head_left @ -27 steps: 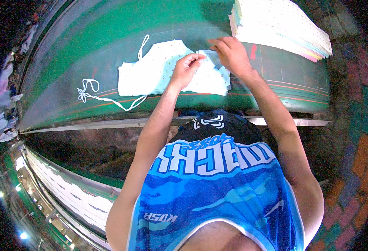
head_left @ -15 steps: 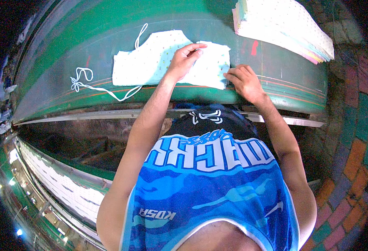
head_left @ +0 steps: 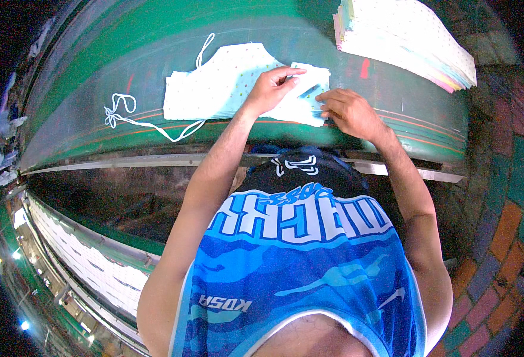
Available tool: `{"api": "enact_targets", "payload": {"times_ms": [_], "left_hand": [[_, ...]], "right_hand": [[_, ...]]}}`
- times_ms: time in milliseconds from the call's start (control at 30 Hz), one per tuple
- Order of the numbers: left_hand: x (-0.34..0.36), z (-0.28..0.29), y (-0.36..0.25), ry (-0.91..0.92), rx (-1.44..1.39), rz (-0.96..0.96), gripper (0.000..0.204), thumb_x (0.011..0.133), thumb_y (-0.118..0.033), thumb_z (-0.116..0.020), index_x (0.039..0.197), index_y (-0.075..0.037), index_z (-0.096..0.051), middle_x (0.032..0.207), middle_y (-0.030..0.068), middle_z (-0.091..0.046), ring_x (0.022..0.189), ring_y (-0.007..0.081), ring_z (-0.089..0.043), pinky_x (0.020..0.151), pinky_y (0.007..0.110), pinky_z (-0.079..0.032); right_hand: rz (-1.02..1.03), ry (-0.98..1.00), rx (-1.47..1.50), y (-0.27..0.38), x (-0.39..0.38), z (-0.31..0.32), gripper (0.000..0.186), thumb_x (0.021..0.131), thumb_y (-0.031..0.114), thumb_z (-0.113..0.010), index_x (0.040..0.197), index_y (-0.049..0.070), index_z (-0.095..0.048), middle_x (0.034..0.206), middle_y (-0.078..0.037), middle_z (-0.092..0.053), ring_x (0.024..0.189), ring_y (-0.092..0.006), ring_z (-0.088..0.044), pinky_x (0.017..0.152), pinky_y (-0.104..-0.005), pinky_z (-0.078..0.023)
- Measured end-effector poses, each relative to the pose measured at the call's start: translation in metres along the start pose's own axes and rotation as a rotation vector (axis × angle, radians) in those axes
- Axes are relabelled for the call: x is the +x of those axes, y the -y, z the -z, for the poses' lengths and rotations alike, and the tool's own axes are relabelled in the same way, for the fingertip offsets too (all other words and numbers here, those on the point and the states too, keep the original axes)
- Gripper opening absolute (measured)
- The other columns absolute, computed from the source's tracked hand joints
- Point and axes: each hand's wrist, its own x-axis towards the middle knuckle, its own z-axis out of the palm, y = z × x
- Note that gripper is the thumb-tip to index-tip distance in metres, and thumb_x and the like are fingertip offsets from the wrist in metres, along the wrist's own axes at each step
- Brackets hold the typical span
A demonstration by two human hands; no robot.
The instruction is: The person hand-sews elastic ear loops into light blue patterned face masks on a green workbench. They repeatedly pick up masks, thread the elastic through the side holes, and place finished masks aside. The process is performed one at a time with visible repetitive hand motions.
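A white, pale-blue dotted cloth piece (head_left: 205,98), several layers thick, lies flat on the green table (head_left: 77,107). My left hand (head_left: 272,89) rests over its right half, fingers closed on a folded edge near the top. Against the cloth's right side, my right hand (head_left: 348,113) has curled fingers pinching the edge, where a shadowed crease shows. A white cord (head_left: 155,127) runs out from beneath the cloth to a loose tangle on the left, and another loop (head_left: 205,41) sticks up behind it.
A thick stack of white and pastel dotted cloth (head_left: 404,41) sits at the back right. A metal rail (head_left: 113,166) runs along the table's front edge. Behind me at lower left is a long surface with white material (head_left: 83,250); coloured paving (head_left: 500,226) lies to the right.
My right hand has come down from the top of the cloth to its right edge, then slightly leftward onto it. My left hand has shifted a little right. The cloth sits higher in view.
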Motion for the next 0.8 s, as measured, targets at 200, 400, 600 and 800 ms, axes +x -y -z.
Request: {"api": "enact_targets", "payload": {"times_ms": [200,400,600,800], "left_hand": [[0.001,-0.001,-0.003,-0.006,-0.005,-0.019,0.027,0.104,-0.011,-0.067,0.129,-0.007,-0.075,0.113,0.0004,-0.074,0.085,0.0038,-0.059,0.073,0.021,-0.049],[0.0,0.004,-0.006,-0.016,-0.009,0.098,0.027,0.104,-0.013,-0.069,0.129,-0.007,-0.074,0.107,-0.0012,-0.073,0.081,0.0029,-0.057,0.07,0.022,-0.049],[0.001,0.005,0.006,-0.069,-0.119,0.087,0.029,0.103,-0.014,-0.07,0.132,-0.01,-0.074,0.097,-0.0048,-0.069,0.074,0.001,-0.051,0.062,0.021,-0.043],[0.001,0.008,0.007,-0.025,-0.123,0.087,0.03,0.103,-0.015,-0.07,0.133,-0.011,-0.074,0.096,-0.0052,-0.069,0.073,0.0005,-0.05,0.062,0.02,-0.042]], "right_hand": [[-0.134,-0.057,0.17,-0.012,0.012,0.001,0.012,0.091,0.011,-0.078,0.093,0.001,-0.071,0.166,-0.021,-0.039,0.153,-0.0408,-0.039,0.12,-0.0497,-0.041],[-0.054,-0.15,0.005,-0.014,0.012,-0.005,0.017,0.091,0.015,-0.078,0.098,0.0,-0.074,0.162,-0.028,-0.039,0.145,-0.0456,-0.046,0.119,-0.049,-0.041],[-0.101,-0.208,0.039,-0.003,0.01,-0.001,0.011,0.089,0.009,-0.078,0.097,0.003,-0.073,0.146,-0.015,-0.06,0.139,-0.0353,-0.054,0.117,-0.047,-0.045],[0.221,-0.073,-0.144,-0.014,0.014,0.007,0.024,0.082,0.003,-0.075,0.106,0.008,-0.072,0.112,-0.007,-0.075,0.116,-0.0338,-0.068,0.112,-0.047,-0.05]]}}
